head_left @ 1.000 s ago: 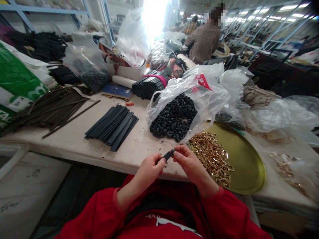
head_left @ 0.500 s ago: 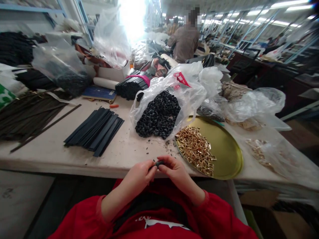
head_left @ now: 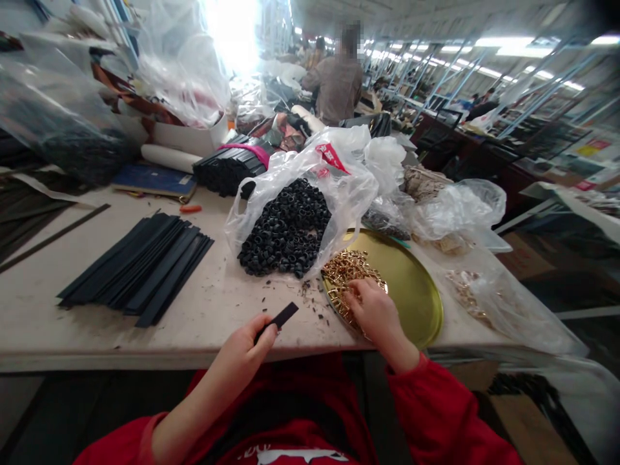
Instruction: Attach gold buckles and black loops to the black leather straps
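Note:
Near the table's front edge, my left hand (head_left: 254, 342) is closed on a short black strip (head_left: 285, 315), whose free end points up and to the right. My right hand (head_left: 375, 310) reaches into a pile of small gold metal rings (head_left: 346, 261) on a round gold tray (head_left: 416, 284). Its fingers are bent together among the rings; what lies between the fingertips is hidden. Behind my hands, an open clear plastic bag (head_left: 237, 213) holds many small black loops (head_left: 281, 239). A stack of flat black strips (head_left: 140, 265) lies to the left.
Behind the strips lie an orange piece (head_left: 190, 208), a blue book (head_left: 152, 181) and a tied black bundle (head_left: 225, 169). Another plastic bag (head_left: 504, 310) with gold pieces is right of the tray. Dark scraps (head_left: 310, 294) are scattered before the loops. A person (head_left: 336, 87) is farther back.
My hands have parted from where they met at a small dark piece. My right hand has moved to the gold rings; my left now shows a black strip. The view has shifted right.

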`<action>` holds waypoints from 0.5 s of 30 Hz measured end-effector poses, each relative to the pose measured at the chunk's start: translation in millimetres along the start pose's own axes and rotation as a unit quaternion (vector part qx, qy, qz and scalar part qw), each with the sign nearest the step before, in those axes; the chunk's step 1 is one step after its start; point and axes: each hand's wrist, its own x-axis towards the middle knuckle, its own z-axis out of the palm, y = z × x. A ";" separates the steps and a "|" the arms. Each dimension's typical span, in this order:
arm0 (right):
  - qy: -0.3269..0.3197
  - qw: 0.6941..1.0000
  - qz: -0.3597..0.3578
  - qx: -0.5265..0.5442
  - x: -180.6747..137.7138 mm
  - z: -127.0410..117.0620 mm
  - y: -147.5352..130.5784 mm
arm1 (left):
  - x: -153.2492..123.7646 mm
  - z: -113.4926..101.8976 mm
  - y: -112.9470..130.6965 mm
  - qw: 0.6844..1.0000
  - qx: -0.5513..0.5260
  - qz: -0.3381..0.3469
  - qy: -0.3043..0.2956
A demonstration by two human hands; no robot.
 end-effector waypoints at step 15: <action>0.011 0.979 -0.024 0.204 4.0 -1.9 5.7 | 0.4 9.4 14.9 0.998 0.055 0.016 -0.029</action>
